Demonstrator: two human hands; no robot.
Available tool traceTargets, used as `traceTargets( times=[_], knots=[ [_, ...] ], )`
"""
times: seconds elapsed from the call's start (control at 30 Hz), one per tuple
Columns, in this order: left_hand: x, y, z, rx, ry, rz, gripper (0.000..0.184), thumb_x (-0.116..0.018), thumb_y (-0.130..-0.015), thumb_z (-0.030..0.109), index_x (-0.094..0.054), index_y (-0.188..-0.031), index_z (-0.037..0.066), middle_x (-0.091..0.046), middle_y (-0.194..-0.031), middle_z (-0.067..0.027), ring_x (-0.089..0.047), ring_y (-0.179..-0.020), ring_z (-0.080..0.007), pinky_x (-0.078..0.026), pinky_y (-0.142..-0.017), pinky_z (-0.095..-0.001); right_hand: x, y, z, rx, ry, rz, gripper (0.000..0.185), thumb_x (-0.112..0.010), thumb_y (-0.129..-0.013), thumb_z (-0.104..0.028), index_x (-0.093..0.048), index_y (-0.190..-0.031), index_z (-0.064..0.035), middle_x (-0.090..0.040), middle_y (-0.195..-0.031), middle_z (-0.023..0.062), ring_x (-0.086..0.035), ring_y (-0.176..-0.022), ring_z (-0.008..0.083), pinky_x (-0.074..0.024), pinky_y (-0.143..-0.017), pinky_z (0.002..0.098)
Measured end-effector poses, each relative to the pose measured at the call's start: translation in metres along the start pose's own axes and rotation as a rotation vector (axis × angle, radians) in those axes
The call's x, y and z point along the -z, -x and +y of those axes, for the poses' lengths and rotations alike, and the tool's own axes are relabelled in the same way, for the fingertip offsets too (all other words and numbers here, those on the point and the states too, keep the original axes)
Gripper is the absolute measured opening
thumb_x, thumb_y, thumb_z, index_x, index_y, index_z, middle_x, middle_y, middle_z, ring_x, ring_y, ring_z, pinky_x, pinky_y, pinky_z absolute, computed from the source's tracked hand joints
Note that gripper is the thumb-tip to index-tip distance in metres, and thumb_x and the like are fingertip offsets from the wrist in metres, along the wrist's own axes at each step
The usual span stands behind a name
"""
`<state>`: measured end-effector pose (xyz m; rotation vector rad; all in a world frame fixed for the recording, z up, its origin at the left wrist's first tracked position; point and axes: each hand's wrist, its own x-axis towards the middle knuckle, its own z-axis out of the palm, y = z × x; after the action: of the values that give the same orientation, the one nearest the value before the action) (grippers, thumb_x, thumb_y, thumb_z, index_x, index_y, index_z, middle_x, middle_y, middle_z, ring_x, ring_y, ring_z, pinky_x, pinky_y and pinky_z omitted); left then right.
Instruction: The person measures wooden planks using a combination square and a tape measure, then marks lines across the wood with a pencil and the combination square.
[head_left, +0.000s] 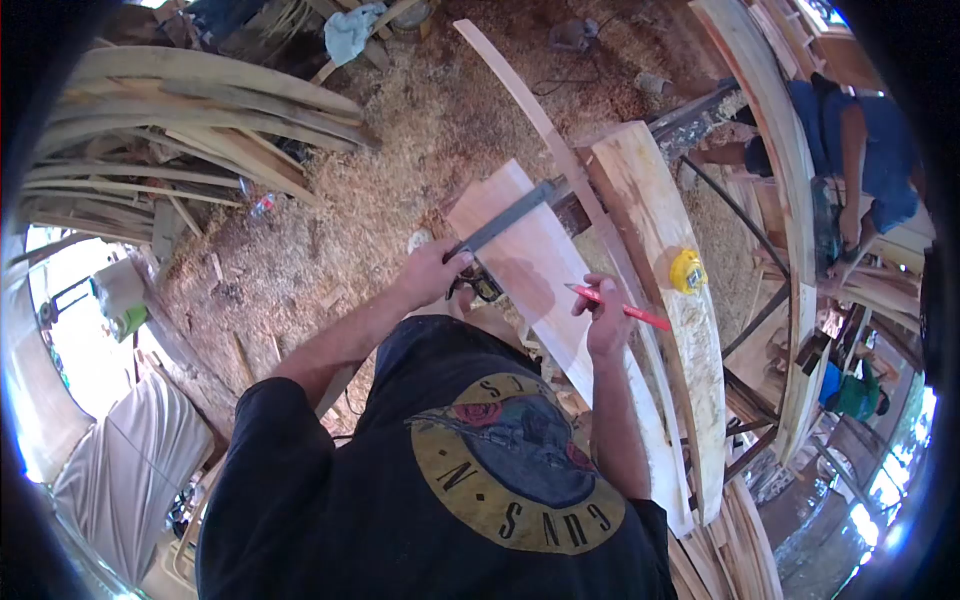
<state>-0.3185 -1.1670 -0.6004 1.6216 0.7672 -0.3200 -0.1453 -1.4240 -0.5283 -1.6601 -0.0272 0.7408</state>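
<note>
My left hand (432,273) is closed around the dark handle end of a carpenter's square (508,218), whose flat metal blade lies across a wide pale board (545,285). In my right hand (606,318) is a red pencil (640,314), pinched between the fingers with its tip pointing left over the board. The board is held out in front of my body, and its near end runs down past my right forearm. A thin curved strip of wood (600,215) lies along its right side.
A thick curved timber (655,200) stands to the right, with a round yellow tape measure (687,270) on it. Another long curved beam (785,150) lies beyond. Curved planks (200,95) are stacked at left. Wood shavings (370,190) cover the ground. A person (870,150) works at far right.
</note>
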Motion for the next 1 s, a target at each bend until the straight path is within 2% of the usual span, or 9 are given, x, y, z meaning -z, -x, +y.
traceTargets(
  times=[0.1,0.2,0.3,0.4,0.57,0.87,1.0],
  knots=[
    [-0.001,-0.001,-0.002,-0.015,0.007,0.041,0.029,-0.065,-0.097,0.032,-0.070,-0.098,0.004,-0.072,-0.083,-0.0133,-0.071,-0.075,-0.0250,-0.055,-0.071,-0.0398,-0.010,-0.004,0.000,0.001,0.005,-0.030,0.038,-0.049,-0.106,-0.032,-0.063,-0.110,0.0038,-0.068,-0.087,0.0125,-0.065,-0.073,0.0182,-0.0543,-0.069,0.0329],
    [0.003,0.001,0.005,0.030,-0.004,-0.023,0.029,-0.062,-0.100,0.027,-0.067,-0.109,0.000,-0.073,-0.086,-0.0092,-0.069,-0.074,-0.0168,-0.057,-0.068,-0.0347,-0.021,-0.008,-0.001,-0.006,0.013,-0.041,0.037,-0.050,-0.105,-0.029,-0.063,-0.111,0.0046,-0.067,-0.088,0.0130,-0.066,-0.077,0.0198,-0.0547,-0.073,0.0345],
    [0.008,0.007,0.020,0.074,-0.022,-0.029,0.030,-0.063,-0.099,0.028,-0.067,-0.112,0.001,-0.073,-0.087,-0.0099,-0.070,-0.075,-0.0173,-0.056,-0.070,-0.0356,-0.028,-0.014,0.006,-0.020,-0.034,-0.073,0.035,-0.048,-0.106,-0.025,-0.062,-0.113,0.0057,-0.065,-0.090,0.0134,-0.065,-0.081,0.0220,-0.0542,-0.078,0.0375],
    [0.006,0.006,0.017,0.099,0.090,-0.047,0.031,-0.064,-0.099,0.029,-0.067,-0.114,0.002,-0.073,-0.087,-0.0107,-0.070,-0.078,-0.0189,-0.056,-0.073,-0.0372,-0.030,-0.019,0.013,-0.024,-0.048,-0.104,0.035,-0.047,-0.106,-0.025,-0.062,-0.113,0.0063,-0.065,-0.091,0.0135,-0.064,-0.083,0.0227,-0.0537,-0.078,0.0385],
    [0.004,0.004,0.010,0.012,-0.008,0.014,0.032,-0.065,-0.098,0.029,-0.067,-0.114,0.001,-0.073,-0.088,-0.0118,-0.071,-0.080,-0.0206,-0.056,-0.074,-0.0386,-0.031,-0.023,0.016,-0.054,-0.083,-0.103,0.036,-0.047,-0.106,-0.025,-0.062,-0.113,0.0074,-0.065,-0.091,0.0130,-0.064,-0.082,0.0225,-0.0531,-0.078,0.0379],
    [0.001,0.000,0.010,0.042,-0.042,0.037,0.031,-0.066,-0.097,0.026,-0.068,-0.112,-0.001,-0.074,-0.086,-0.0121,-0.071,-0.076,-0.0195,-0.056,-0.072,-0.0380,-0.039,-0.021,0.006,-0.065,-0.047,-0.051,0.036,-0.053,-0.104,-0.029,-0.062,-0.114,0.0044,-0.064,-0.091,0.0112,-0.063,-0.081,0.0196,-0.0532,-0.077,0.0348],
    [0.003,0.003,0.020,0.135,0.086,0.004,0.029,-0.066,-0.098,0.023,-0.068,-0.114,0.000,-0.075,-0.087,-0.0125,-0.071,-0.078,-0.0186,-0.057,-0.072,-0.0378,-0.033,-0.029,0.014,-0.056,0.035,-0.081,0.029,-0.056,-0.102,-0.023,-0.062,-0.114,0.0025,-0.065,-0.092,0.0107,-0.063,-0.082,0.0179,-0.0530,-0.079,0.0333]
  ],
)
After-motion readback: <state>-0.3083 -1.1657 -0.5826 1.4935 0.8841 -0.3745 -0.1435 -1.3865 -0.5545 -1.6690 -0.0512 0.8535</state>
